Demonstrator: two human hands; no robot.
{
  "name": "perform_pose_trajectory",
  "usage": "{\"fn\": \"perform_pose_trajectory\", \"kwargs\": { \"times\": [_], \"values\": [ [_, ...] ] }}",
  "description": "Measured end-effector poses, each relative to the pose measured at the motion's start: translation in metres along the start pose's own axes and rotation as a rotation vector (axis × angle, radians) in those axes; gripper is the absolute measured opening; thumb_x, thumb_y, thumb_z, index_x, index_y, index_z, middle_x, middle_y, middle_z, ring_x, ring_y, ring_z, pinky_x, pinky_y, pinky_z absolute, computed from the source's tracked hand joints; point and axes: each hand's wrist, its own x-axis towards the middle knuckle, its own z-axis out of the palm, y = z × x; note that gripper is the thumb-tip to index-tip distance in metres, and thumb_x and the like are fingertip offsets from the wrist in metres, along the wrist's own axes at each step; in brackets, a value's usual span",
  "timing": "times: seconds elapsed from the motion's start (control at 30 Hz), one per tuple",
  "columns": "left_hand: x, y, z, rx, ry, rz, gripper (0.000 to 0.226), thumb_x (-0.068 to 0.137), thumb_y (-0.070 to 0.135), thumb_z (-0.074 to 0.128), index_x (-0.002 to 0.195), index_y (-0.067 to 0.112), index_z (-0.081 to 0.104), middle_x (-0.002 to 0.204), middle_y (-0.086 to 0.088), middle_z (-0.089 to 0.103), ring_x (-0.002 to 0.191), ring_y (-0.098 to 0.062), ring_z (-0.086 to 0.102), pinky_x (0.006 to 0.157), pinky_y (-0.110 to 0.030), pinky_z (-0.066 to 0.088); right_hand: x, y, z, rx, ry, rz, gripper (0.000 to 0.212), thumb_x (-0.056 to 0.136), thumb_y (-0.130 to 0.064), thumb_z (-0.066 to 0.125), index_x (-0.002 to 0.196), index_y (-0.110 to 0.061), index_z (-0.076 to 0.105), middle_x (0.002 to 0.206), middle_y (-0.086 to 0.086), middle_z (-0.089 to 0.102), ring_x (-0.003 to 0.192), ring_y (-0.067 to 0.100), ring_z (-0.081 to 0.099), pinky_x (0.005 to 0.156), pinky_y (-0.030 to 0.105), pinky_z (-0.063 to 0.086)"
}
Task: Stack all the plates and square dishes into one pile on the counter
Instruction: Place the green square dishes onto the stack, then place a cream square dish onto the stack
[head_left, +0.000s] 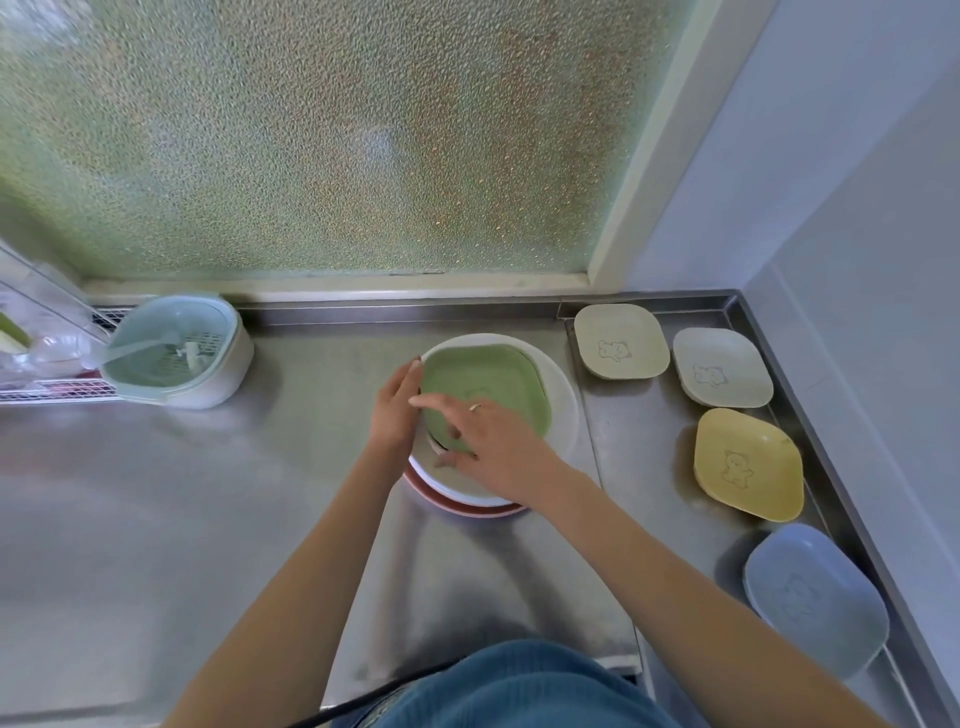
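Note:
A green square dish (488, 387) lies on top of a pile of round plates: a white plate (563, 400) above, a pink plate (441, 501) at the bottom. My left hand (395, 410) presses flat against the dish's left edge. My right hand (493, 441) rests on the dish's near edge, fingers spread over it. Along the counter's right side sit separate square dishes: a beige one (621, 340), a pale grey one (722, 366), a yellow one (748, 462) and a blue one (815, 597).
The steel counter (208, 493) has a raised rim at the back and right. A pale green strainer basket (176, 351) with a utensil in it stands at the back left, beside a wire rack (47, 364). A frosted window fills the back.

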Motion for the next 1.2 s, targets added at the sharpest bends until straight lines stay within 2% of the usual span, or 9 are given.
{"fn": "perform_pose_trajectory", "kwargs": {
  "times": [0.17, 0.3, 0.47, 0.6, 0.73, 0.83, 0.93, 1.03, 1.2],
  "values": [
    [0.003, 0.004, 0.003, 0.187, -0.030, 0.057, 0.036, 0.099, 0.022, 0.043, 0.132, 0.016, 0.054, 0.129, 0.001, 0.059, 0.118, -0.015, 0.053, 0.108, -0.034, 0.039, 0.002, 0.047, -0.004, 0.133, 0.612, 0.379, 0.050, 0.093, -0.028, 0.047, 0.140, -0.013, 0.035, 0.134, 0.008, 0.051, 0.119, 0.028, 0.048, 0.102, 0.043, 0.038],
    [0.008, -0.004, 0.004, 0.341, -0.071, 0.097, 0.040, 0.100, 0.020, 0.036, 0.138, 0.020, 0.049, 0.136, 0.001, 0.056, 0.120, -0.015, 0.052, 0.109, -0.035, 0.039, -0.001, 0.059, 0.005, 0.261, 0.392, 0.560, 0.055, 0.096, -0.004, 0.035, 0.148, -0.016, 0.022, 0.143, 0.008, 0.041, 0.129, 0.024, 0.040, 0.100, 0.020, 0.029],
    [0.013, -0.007, 0.003, 0.477, -0.078, 0.118, 0.043, 0.100, 0.019, 0.035, 0.142, 0.021, 0.043, 0.141, -0.005, 0.050, 0.129, -0.022, 0.048, 0.110, -0.037, 0.038, -0.002, 0.056, 0.012, 0.306, 0.442, 0.604, 0.062, 0.092, 0.006, 0.033, 0.148, -0.017, 0.021, 0.141, 0.008, 0.044, 0.124, 0.021, 0.042, 0.085, 0.006, 0.023],
    [0.021, -0.009, -0.002, 0.526, -0.127, 0.134, 0.044, 0.099, 0.021, 0.037, 0.142, 0.023, 0.042, 0.131, -0.017, 0.057, 0.118, -0.035, 0.055, 0.102, -0.043, 0.045, 0.001, 0.057, 0.019, 0.313, 0.494, 0.611, 0.062, 0.091, 0.006, 0.034, 0.147, -0.018, 0.023, 0.143, 0.006, 0.041, 0.129, 0.022, 0.040, 0.096, 0.013, 0.024],
    [0.023, -0.002, -0.012, 0.514, -0.178, 0.106, 0.044, 0.098, 0.028, 0.043, 0.142, 0.023, 0.043, 0.099, -0.003, 0.067, 0.079, -0.016, 0.060, 0.081, -0.029, 0.045, 0.002, 0.065, 0.024, 0.360, 0.579, 0.621, 0.052, 0.097, -0.007, 0.037, 0.146, -0.019, 0.029, 0.139, 0.007, 0.048, 0.122, 0.025, 0.047, 0.093, 0.014, 0.031],
    [0.025, 0.001, -0.016, 0.501, -0.188, 0.112, 0.043, 0.097, 0.030, 0.047, 0.139, 0.021, 0.047, 0.124, -0.011, 0.065, 0.113, -0.030, 0.060, 0.097, -0.039, 0.046, -0.001, 0.074, 0.025, 0.374, 0.788, 0.678, 0.046, 0.099, -0.025, 0.037, 0.145, -0.024, 0.028, 0.141, -0.001, 0.047, 0.115, 0.021, 0.055, 0.100, 0.031, 0.037],
    [0.023, 0.003, -0.016, 0.435, -0.193, 0.137, 0.041, 0.097, 0.024, 0.048, 0.137, 0.016, 0.051, 0.138, -0.001, 0.055, 0.129, -0.016, 0.050, 0.109, -0.026, 0.037, -0.005, 0.094, 0.016, 0.426, 1.038, 0.835, 0.044, 0.098, -0.021, 0.037, 0.142, -0.022, 0.029, 0.134, 0.002, 0.050, 0.106, 0.021, 0.055, 0.097, 0.037, 0.041],
    [0.024, 0.003, -0.018, 0.421, -0.155, 0.159, 0.038, 0.096, 0.022, 0.050, 0.134, 0.016, 0.054, 0.137, 0.002, 0.055, 0.127, -0.011, 0.050, 0.106, -0.020, 0.035, -0.008, 0.125, 0.006, 0.358, 0.923, 0.934, 0.054, 0.092, -0.005, 0.039, 0.144, -0.018, 0.027, 0.143, 0.007, 0.042, 0.127, 0.026, 0.043, 0.102, 0.036, 0.034],
    [0.021, -0.002, -0.017, 0.375, -0.050, 0.081, 0.035, 0.094, 0.028, 0.053, 0.127, 0.022, 0.061, 0.135, 0.003, 0.058, 0.128, -0.011, 0.050, 0.111, -0.031, 0.037, -0.005, 0.166, -0.003, 0.211, 0.455, 0.900, 0.059, 0.091, -0.006, 0.046, 0.145, -0.017, 0.025, 0.142, 0.013, 0.043, 0.123, 0.034, 0.045, 0.100, 0.037, 0.035]
  ]
}}
